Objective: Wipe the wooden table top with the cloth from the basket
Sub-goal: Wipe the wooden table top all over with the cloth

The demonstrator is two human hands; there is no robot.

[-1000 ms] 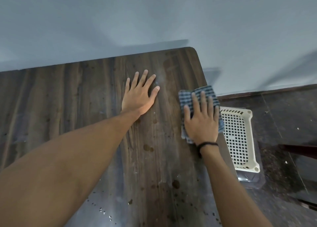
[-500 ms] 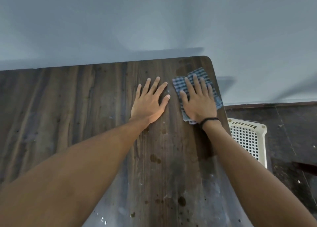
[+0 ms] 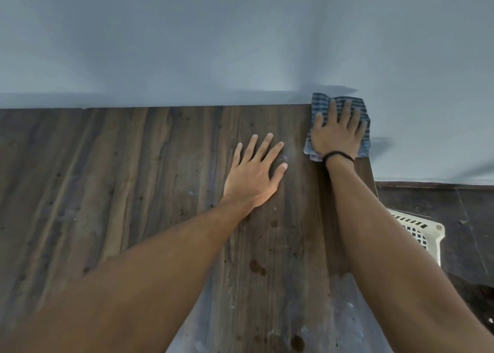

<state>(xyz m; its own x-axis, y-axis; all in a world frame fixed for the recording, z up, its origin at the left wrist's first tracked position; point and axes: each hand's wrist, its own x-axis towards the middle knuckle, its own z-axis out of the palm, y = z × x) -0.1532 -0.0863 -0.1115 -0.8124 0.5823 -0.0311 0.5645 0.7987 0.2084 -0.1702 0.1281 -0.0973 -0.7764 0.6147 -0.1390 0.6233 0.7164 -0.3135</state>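
Note:
A blue checked cloth [image 3: 319, 106] lies on the far right corner of the dark wooden table top [image 3: 133, 165], its far edge pushed up against the wall. My right hand [image 3: 337, 132] presses flat on the cloth with fingers spread; a black band circles the wrist. My left hand [image 3: 255, 173] rests flat on the bare wood just left of the cloth, fingers apart, holding nothing. The white plastic basket [image 3: 427, 232] stands on the floor to the right of the table, mostly hidden by my right forearm.
A pale grey wall [image 3: 240, 45] runs along the table's far edge. Dark spots and pale smears mark the wood near the front [image 3: 256, 267]. Dark floor [image 3: 441, 205] lies to the right of the table.
My right hand has slid the cloth away from me along the right edge to the far corner by the wall. The left hand has stayed flat on the wood.

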